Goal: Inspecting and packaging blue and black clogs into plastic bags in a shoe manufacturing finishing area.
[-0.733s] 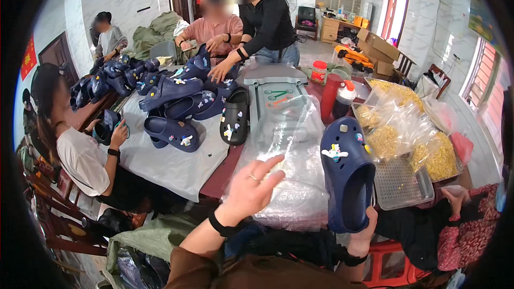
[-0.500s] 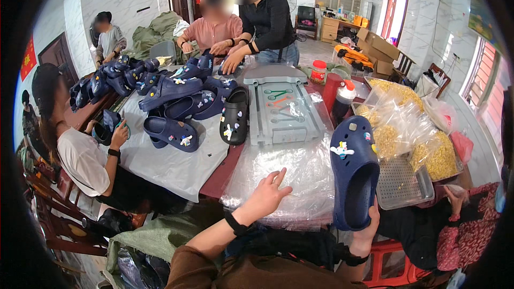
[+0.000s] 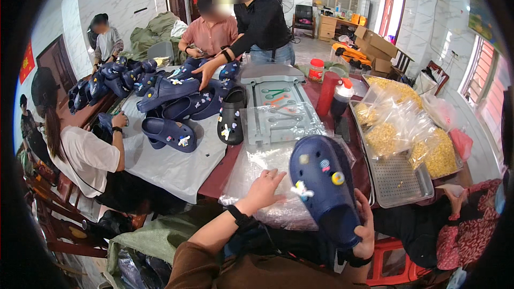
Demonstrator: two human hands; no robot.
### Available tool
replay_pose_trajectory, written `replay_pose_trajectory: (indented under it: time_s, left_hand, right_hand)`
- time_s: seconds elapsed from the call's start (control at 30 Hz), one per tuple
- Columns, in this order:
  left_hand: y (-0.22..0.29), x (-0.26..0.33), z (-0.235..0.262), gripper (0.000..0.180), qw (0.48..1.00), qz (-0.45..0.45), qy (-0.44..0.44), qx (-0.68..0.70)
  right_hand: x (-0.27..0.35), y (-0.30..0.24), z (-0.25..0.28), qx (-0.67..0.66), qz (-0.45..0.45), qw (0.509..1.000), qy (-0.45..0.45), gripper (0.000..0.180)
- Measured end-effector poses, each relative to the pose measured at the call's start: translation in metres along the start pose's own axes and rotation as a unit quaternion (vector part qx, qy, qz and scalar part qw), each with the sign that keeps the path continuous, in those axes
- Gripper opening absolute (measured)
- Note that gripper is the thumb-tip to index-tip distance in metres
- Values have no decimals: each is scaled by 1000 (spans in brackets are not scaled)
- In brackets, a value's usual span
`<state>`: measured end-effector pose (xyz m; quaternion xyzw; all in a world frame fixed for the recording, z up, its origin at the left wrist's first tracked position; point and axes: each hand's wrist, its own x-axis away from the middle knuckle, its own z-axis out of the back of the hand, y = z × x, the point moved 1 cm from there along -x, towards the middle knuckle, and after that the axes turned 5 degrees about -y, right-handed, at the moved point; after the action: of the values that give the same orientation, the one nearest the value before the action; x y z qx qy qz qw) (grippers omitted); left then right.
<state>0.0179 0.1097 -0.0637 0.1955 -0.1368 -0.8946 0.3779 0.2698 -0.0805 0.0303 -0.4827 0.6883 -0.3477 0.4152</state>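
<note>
A navy clog [image 3: 326,182] with small charms on its toe is in my right hand [image 3: 365,223], whose fingers wrap round its heel. The toe points away from me and tilts to the left. My left hand [image 3: 263,191], fingers spread and holding nothing, hovers over a stack of clear plastic bags [image 3: 251,168], just left of the clog. Beyond the bags lies a grey plastic panel [image 3: 278,91] with coloured tool shapes on it. Left of the panel stand a dark clog [image 3: 232,120] with charms and a pile of navy clogs [image 3: 170,104].
On the right, a perforated metal tray [image 3: 399,179] stands beside bags of yellow pieces [image 3: 381,138]. A dark bottle [image 3: 341,99] and a red-lidded jar [image 3: 316,68] stand behind. Several people work around the table; one person's hand [image 3: 206,70] reaches over the clog pile.
My right hand has swung the clog left and tilted it toward my left hand, which has shifted slightly left. Across the table, a person's hand has moved over the clog pile.
</note>
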Motion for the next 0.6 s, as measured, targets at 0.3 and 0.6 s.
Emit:
replay_pose_trajectory:
  time_s: [0.3,0.6]
  left_hand:
    - [-25,7,2,52,994,13,93,55]
    - [-38,8,5,51,995,-85,-26,-45]
  right_hand:
    - [4,9,13,11,-123,983,-139,120]
    - [2,12,27,65,-143,976,-149,120]
